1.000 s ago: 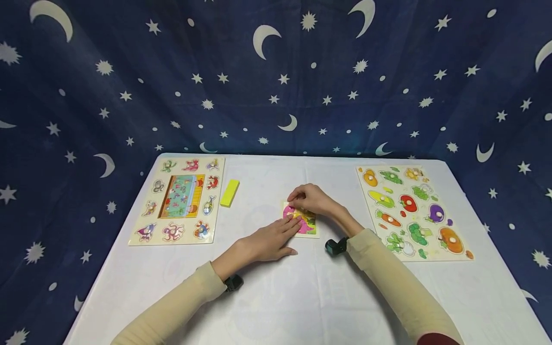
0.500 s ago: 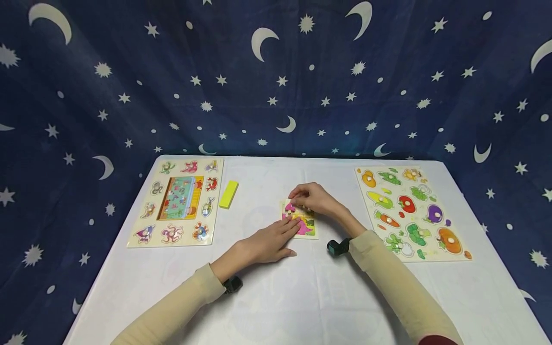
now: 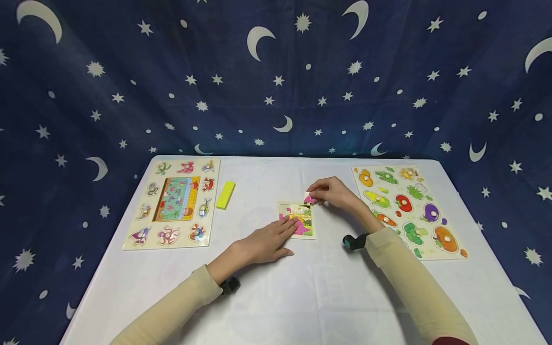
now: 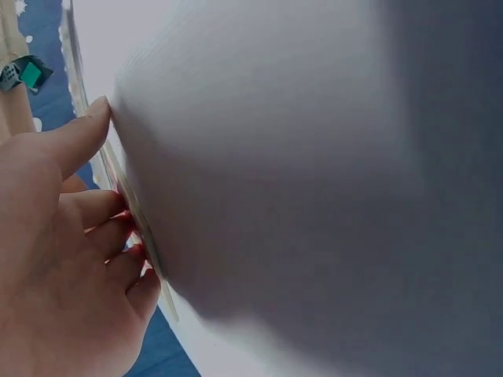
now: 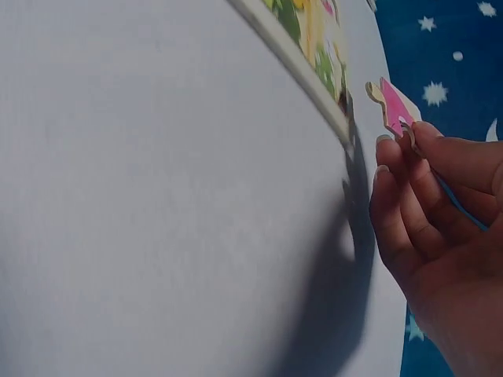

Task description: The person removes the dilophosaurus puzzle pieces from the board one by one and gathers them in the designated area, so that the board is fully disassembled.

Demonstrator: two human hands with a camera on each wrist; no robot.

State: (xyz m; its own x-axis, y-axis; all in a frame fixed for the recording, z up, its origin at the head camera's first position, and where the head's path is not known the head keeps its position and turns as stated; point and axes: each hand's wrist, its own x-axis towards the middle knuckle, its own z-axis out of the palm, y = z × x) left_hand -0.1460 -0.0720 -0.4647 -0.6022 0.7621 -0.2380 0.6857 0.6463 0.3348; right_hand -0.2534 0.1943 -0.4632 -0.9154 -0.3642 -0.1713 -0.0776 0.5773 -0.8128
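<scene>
A small square jigsaw board point(image 3: 307, 221) with a pink and yellow picture lies mid-table. My left hand point(image 3: 263, 243) rests on its lower left part, fingers extended over the picture and thumb spread to the side. In the left wrist view the fingertips point(image 4: 118, 206) reach over the board's edge. Just off the board's far right corner, my right hand point(image 3: 334, 192) pinches a pink jigsaw piece point(image 3: 309, 198) between thumb and fingers. The right wrist view shows this piece point(image 5: 398, 108) raised and tilted, with a knobbed edge. Part of the board's picture is hidden under my left fingers.
To the left lies a board of sea animals point(image 3: 144, 224), with a yellow block point(image 3: 225, 195) beside it. A vegetable puzzle board point(image 3: 394, 223) lies to the right, near my right forearm. A dark blue starry curtain point(image 3: 241, 115) hangs behind the white table point(image 3: 276, 306).
My right hand has carried the pink jigsaw piece rightward from the board's upper left area to beyond its far right corner, uncovering the upper picture. My left hand stays on the board.
</scene>
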